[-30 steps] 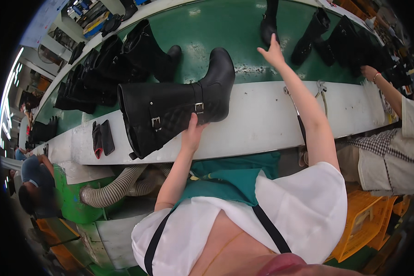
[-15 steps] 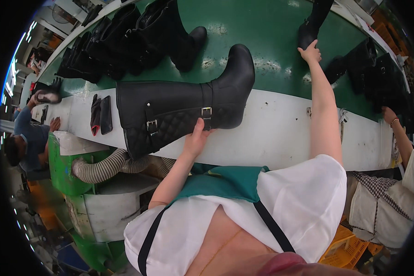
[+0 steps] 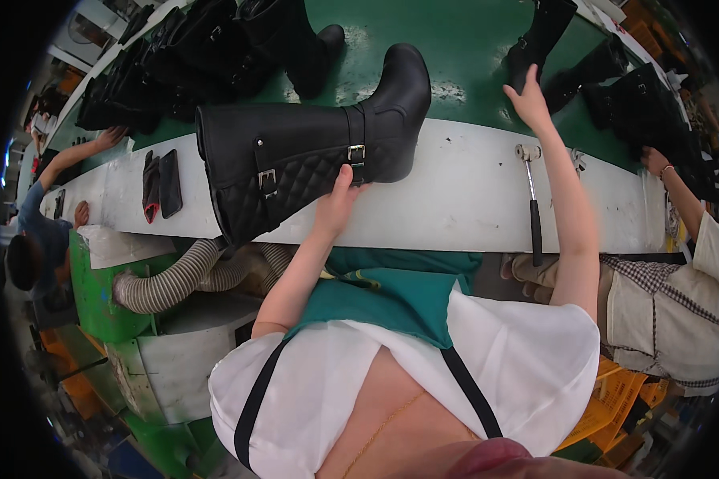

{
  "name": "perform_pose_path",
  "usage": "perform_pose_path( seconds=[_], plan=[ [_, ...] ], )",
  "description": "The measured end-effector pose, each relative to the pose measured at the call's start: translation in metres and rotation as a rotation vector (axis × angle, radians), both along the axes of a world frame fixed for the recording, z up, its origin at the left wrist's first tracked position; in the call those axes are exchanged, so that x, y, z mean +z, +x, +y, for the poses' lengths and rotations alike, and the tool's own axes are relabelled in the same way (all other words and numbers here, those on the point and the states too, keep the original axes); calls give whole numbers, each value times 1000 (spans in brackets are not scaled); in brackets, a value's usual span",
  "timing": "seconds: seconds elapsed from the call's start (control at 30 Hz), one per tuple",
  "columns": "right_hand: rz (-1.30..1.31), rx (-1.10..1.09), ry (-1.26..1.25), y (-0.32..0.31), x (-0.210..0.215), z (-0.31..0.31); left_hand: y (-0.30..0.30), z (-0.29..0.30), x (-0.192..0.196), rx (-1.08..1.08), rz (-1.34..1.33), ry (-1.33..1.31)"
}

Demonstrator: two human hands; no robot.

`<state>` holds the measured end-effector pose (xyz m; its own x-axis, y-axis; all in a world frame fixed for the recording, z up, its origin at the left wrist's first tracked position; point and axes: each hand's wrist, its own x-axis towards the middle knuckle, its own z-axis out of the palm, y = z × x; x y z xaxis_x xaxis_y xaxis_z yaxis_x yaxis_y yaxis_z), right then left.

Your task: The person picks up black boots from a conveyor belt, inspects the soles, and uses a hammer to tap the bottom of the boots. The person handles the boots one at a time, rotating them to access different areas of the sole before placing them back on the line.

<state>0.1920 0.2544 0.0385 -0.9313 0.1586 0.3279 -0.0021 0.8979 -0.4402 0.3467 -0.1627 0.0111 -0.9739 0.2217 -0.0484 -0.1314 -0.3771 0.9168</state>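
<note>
A tall black boot (image 3: pixel 295 160) with quilted ankle and two buckles lies on its side across the white ledge (image 3: pixel 455 199), toe pointing right. My left hand (image 3: pixel 339 195) grips it at the ankle, just below the buckle strap. My right hand (image 3: pixel 526 96) is stretched out over the green belt (image 3: pixel 455 48), fingers spread, its tips right at the foot of a smaller black boot (image 3: pixel 545 32). It holds nothing.
A hammer (image 3: pixel 533 203) lies on the ledge under my right arm. Flat black leather pieces (image 3: pixel 160 184) lie to the left. Several black boots (image 3: pixel 208 48) crowd the belt. Co-workers sit at the left (image 3: pixel 36 239) and right (image 3: pixel 679 279). A ribbed hose (image 3: pixel 176 279) runs below.
The view has dropped closer to the ledge and swung left. My left hand keeps its hold on the tall boot; my right hand stays by the far boot. The hammer has come into view.
</note>
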Motion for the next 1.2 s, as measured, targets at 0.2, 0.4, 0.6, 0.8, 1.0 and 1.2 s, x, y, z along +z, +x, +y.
perform_pose_path(
  seconds=[0.2,0.4,0.6,0.8,1.0,1.2],
  plan=[
    [130,740,-479,126,81,-161,20,17,21,114,-69,-612],
    [164,963,-1333,128,70,-184,41,61,49,-63,745,-724],
    [263,1293,-1818,108,39,-147,48,64,47,-222,869,-790],
    [516,1356,-2214,133,28,-131,45,53,51,61,651,-504],
    [586,1400,-2214,164,65,-154,32,51,77,-237,395,-118],
    [332,1474,-1802,175,89,-158,36,58,67,-187,451,-184]
  ],
)
